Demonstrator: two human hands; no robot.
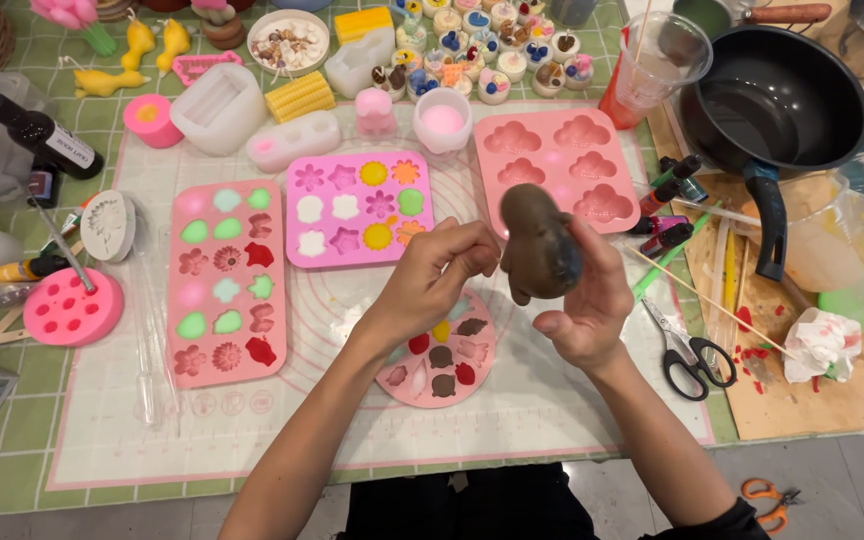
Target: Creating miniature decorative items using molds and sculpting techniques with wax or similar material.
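Fingers (580, 262) of the right hand (586, 310) curl around a brown, rounded mould (538, 250), gripping it upright just above the middle of the frame. Fingers (467, 240) of the left hand (430, 280) are pressed together, pinching at the mould's left edge. Below both hands a round pink mould tray (440, 368) lies on the bench (12, 440). A long pink flower tray (225, 280) sits at centre left, black scissors (692, 352) at right, a dark pan (777, 100) in the upper right.
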